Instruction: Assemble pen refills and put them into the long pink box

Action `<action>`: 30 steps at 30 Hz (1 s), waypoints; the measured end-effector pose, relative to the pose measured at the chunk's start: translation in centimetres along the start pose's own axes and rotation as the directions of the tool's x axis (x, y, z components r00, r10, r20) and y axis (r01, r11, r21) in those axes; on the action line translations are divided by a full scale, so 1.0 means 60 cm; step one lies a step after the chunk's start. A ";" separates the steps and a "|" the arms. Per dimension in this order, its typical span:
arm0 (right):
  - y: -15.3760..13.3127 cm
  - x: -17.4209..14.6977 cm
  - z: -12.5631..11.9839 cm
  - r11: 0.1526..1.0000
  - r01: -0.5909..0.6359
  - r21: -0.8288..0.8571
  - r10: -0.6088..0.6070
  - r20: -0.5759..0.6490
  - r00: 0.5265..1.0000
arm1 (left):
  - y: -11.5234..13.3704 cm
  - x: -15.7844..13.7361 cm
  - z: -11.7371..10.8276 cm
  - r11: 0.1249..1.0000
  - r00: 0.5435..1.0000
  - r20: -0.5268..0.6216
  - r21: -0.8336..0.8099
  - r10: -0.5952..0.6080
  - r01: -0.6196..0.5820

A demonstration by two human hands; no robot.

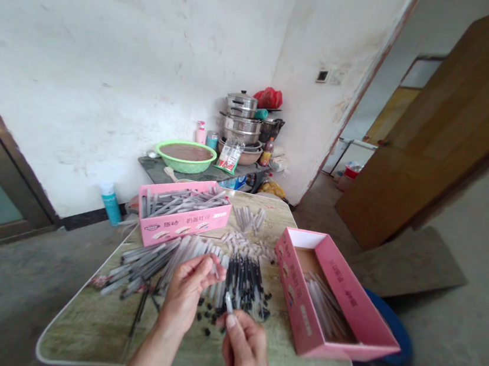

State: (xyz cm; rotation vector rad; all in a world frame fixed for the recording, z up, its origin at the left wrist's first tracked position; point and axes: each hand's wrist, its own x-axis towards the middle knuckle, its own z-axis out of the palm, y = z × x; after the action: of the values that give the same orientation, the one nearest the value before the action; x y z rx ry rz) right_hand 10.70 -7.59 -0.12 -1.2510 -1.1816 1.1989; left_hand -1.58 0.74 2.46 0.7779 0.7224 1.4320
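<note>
I see a table with the right box at its edge, some clear pens inside, and the left box farther back, full of grey tubes. Between them, over the near part, the left hand pinches a small clear piece; the right hand, lower, grips a clear tube, tip up. The two are apart. Beyond them lie black refills; black bits dot the tabletop nearby.

Left hand sits higher, thumb and forefinger pinched; forearm slants up, bare; right hand is lower, thumb extended over curled fingers; hands apart.
</note>
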 end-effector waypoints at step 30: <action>-0.092 0.084 -0.273 0.229 -0.348 -0.909 -0.271 -0.403 0.874 | -0.101 0.174 -0.010 0.784 0.986 -0.068 0.616 0.153 -0.079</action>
State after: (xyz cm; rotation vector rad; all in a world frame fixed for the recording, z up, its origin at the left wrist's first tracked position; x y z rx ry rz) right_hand 27.18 -2.94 5.49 -2.3728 -1.5221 -0.1449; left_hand 1.61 11.28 -2.55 1.2657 1.2844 1.3628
